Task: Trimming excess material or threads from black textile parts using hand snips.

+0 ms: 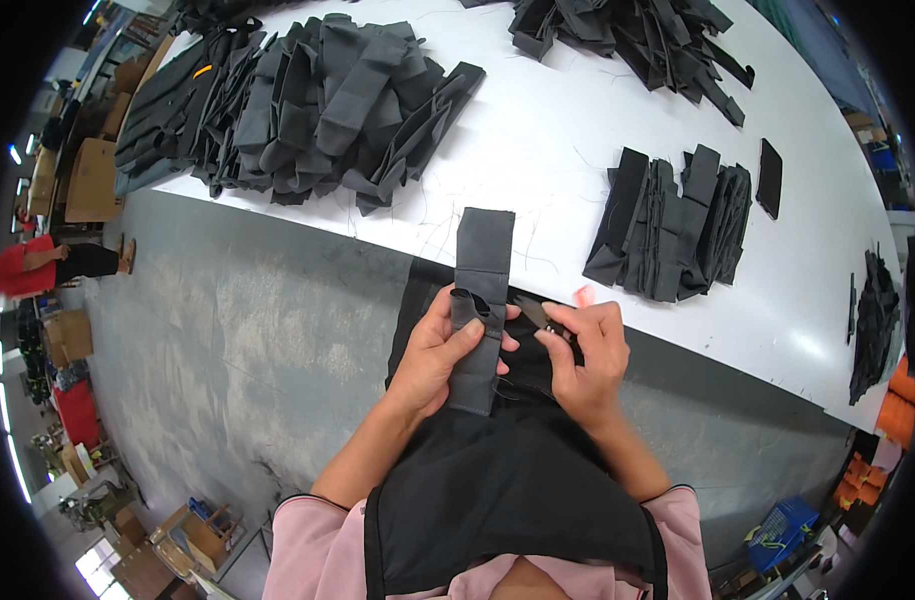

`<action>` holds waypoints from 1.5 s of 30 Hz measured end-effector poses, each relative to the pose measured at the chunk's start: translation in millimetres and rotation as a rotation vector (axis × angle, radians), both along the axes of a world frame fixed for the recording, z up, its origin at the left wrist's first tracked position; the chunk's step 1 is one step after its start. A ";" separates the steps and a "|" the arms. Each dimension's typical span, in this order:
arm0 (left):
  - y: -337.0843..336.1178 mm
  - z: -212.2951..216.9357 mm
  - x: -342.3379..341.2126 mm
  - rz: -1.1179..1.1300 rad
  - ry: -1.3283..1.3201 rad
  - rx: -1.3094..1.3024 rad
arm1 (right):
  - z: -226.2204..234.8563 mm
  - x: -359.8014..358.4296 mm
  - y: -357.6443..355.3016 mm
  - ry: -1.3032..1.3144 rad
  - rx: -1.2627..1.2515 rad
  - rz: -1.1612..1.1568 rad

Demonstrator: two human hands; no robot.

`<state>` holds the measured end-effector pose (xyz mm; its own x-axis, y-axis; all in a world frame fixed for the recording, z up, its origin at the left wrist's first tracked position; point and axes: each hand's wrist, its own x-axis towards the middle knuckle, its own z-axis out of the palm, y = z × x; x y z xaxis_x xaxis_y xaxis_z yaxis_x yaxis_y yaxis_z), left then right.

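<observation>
In front of my apron, close to the table edge, my left hand (425, 362) grips a dark grey fabric strip (485, 243). The strip hangs lengthwise, and part of it curls into a small loop under my thumb. Just to the right, my right hand (593, 350) pinches a small pair of thread snips (532, 312). Their blades point toward the strip, apart from its edge as far as I can see. Most of the snips' handle is hidden by my fingers.
The white table (548, 130) carries a big heap of dark fabric pieces (328, 100), another pile (638, 40) at the back and a neater stack (678, 225) to the right. A black phone-like slab (769, 178) lies beside that stack. Someone in red (40, 265) is far left.
</observation>
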<state>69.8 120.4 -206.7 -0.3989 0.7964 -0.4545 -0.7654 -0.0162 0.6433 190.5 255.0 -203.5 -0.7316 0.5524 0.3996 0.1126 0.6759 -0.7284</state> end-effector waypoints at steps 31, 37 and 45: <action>3.1 1.1 3.8 -0.004 -0.031 -0.021 | 3.4 -13.8 4.3 -0.125 0.265 -0.018; 3.0 3.9 2.7 0.004 -0.035 -0.032 | 0.5 -15.8 1.6 -0.106 0.277 -0.028; 4.2 4.4 5.4 -0.014 -0.047 -0.035 | 1.3 -18.2 2.2 -0.105 0.265 -0.042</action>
<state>75.2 124.6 -202.3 -0.3658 0.7847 -0.5005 -0.7947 0.0165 0.6068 172.3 257.2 -202.2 -0.7554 0.4696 0.4571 0.2102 0.8343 -0.5097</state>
